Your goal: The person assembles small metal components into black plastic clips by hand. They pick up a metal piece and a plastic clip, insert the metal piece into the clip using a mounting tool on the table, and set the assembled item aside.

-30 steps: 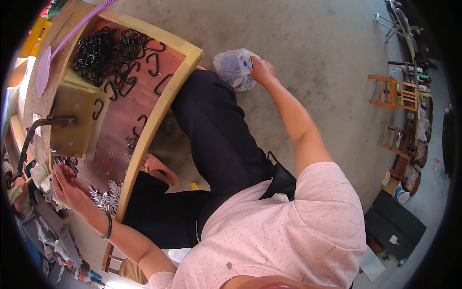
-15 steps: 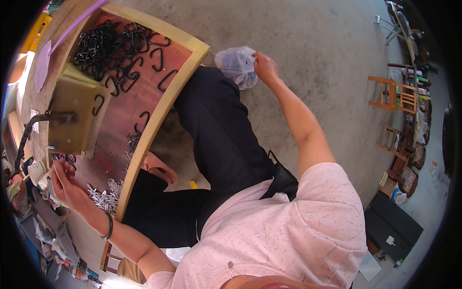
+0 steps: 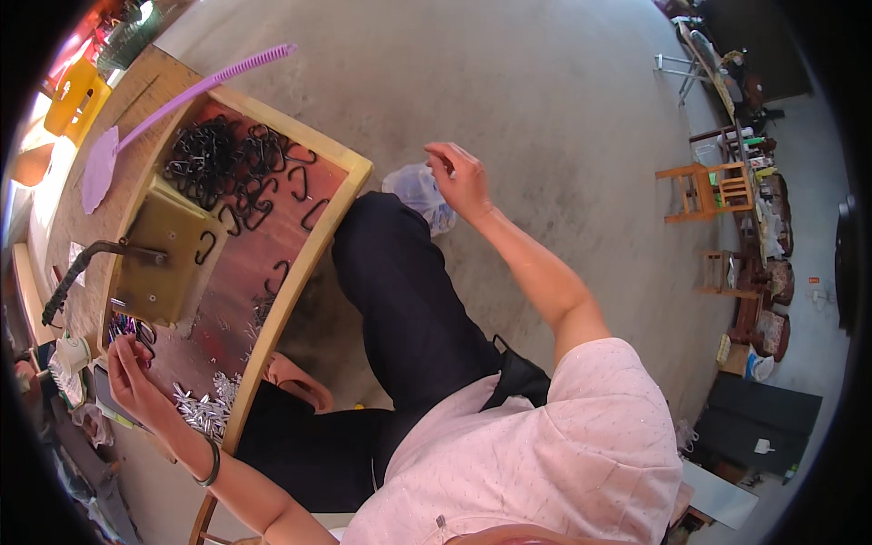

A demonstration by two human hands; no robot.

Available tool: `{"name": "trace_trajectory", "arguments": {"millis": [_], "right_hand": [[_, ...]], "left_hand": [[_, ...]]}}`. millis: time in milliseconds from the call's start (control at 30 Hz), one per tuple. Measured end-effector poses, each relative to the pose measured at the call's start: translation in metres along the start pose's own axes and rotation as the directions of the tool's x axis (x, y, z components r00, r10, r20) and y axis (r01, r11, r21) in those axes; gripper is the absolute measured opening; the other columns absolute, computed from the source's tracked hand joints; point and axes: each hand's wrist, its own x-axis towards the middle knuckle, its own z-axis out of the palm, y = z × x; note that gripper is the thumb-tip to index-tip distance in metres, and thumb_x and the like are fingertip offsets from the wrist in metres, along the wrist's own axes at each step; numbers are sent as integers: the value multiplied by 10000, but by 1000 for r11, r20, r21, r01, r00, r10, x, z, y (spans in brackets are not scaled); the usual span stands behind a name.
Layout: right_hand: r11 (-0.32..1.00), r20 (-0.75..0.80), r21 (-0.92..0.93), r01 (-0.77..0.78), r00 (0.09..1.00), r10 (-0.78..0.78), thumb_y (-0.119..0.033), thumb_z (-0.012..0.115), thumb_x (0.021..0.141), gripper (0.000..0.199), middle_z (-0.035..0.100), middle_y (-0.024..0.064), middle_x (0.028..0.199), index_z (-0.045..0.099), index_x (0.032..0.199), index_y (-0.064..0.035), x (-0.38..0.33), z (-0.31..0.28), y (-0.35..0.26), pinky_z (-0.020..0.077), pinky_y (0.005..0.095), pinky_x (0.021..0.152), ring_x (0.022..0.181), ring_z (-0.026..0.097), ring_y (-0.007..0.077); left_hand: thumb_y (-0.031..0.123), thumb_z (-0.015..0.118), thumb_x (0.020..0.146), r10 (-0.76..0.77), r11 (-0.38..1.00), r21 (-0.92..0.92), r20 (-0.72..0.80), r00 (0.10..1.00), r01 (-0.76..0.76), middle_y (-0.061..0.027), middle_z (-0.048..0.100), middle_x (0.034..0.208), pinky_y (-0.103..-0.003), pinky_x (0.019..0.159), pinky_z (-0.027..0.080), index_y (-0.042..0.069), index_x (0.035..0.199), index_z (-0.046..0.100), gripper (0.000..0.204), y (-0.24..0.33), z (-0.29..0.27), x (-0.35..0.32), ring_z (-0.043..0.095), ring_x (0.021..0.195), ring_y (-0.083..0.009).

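My right hand (image 3: 461,184) is raised over the floor, past my knee, its fingers loosely bent and apart with nothing visible in them. Just below and beside it a clear plastic bag (image 3: 411,189) with bluish contents is partly hidden by the hand and knee. My left hand (image 3: 136,386) is at the tray's near left corner, fingers drawn together beside a small cluster of coloured pieces (image 3: 125,325); what they pinch cannot be made out. Black wire hooks (image 3: 202,156) are heaped at the tray's far end, with several lying loose. Short silver metal pins (image 3: 211,407) are piled near my left wrist.
The wood-rimmed tray (image 3: 300,238) sits on the worktable with a yellowish block (image 3: 156,272) and a bent metal lever (image 3: 100,248) inside its left side. A purple fly swatter (image 3: 102,173) lies across the far corner. Wooden chairs (image 3: 704,193) stand along the right.
My right hand has come away from the bag's edge and its fingers have loosened. My left hand stays at the tray corner. The whole view has shifted, with the tray now lower in it.
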Motion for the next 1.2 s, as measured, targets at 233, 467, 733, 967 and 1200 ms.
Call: {"name": "trace_trajectory", "arguments": {"millis": [233,467,733,967,1200], "right_hand": [[871,8,301,389,912,-411,20,669,919,107,711,81,889,714,1014,0,108,-66,-188,547,298,704,756,692,190],[849,573,23,527,689,-443,-137,673,906,121,716,67,943,744,972,-65,129,-41,-265,550,391,792,881,680,314],[865,589,3,503,698,-408,-167,646,914,141,723,71,981,754,965,-93,129,-27,-263,546,421,803,917,685,326],[772,596,-94,628,657,-462,-233,749,700,206,681,58,867,730,880,-135,134,-48,-237,551,422,701,830,674,280],[602,539,-21,798,516,-665,-78,654,802,35,643,34,869,685,811,-92,127,-22,-215,530,353,782,924,651,230]], "left_hand": [[151,643,1048,9,990,-139,97,995,4,-23,667,911,-223,702,478,-32,1023,707,196,17,-2,-12,574,776,-81],[109,649,1040,96,974,-219,185,978,-54,-11,653,891,-202,694,453,-57,1003,696,177,44,18,-19,554,766,-55],[111,650,1040,113,978,-191,157,981,-82,0,646,879,-201,697,447,-46,988,693,171,46,11,-20,536,759,-50],[107,646,1042,125,972,-219,179,976,-84,-9,645,899,-206,696,446,-56,1000,695,176,43,14,-19,539,766,-58],[109,655,1037,117,966,-251,217,969,-60,-16,646,899,-206,699,445,-56,990,693,175,39,20,-17,546,766,-56]]}}
